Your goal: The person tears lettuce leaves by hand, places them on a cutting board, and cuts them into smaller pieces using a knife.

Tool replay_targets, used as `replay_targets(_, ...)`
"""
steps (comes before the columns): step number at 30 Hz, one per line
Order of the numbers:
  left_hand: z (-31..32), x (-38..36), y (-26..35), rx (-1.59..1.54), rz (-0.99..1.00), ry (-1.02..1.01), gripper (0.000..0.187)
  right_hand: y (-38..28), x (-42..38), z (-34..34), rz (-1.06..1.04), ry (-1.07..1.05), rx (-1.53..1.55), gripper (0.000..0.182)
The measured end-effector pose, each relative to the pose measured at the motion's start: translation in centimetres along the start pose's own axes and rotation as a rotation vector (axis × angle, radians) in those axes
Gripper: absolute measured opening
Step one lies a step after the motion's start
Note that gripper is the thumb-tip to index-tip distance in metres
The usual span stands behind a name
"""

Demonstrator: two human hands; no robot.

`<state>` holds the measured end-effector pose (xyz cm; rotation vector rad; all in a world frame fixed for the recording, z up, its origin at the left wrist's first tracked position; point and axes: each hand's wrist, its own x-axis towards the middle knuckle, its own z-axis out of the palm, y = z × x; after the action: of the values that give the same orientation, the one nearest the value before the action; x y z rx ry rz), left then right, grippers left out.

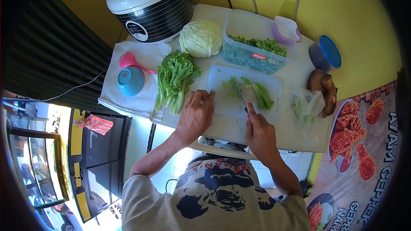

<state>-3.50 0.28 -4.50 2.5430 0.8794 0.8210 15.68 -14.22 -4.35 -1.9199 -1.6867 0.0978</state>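
My right hand (259, 130) is closed round the dark handle of a knife (241, 93), its forefinger stretched along the top. The blade lies among cut lettuce leaves (261, 94) on a white cutting board (218, 77). At the board's left edge is my left hand (199, 110), its fingers bent together; a small green bit shows at the fingertips, too small to make out. A bunch of green lettuce (175, 75) rests just left of that hand.
Behind the board stand a clear container (252, 60) of chopped leaves and a cabbage (201, 38). A rice cooker (152, 8), blue bowl (130, 81) and pink ladle (128, 60) are left. Right are a plastic bag (308, 105), brown object (323, 90) and blue-lidded tub (325, 53).
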Motion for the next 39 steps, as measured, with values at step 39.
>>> replay_targets(39, -2.0, 6.3, -0.8, -0.362, -0.105, -0.074, 0.02, -1.4, 0.0, 0.2, 0.056, -0.107, 0.032, 0.056)
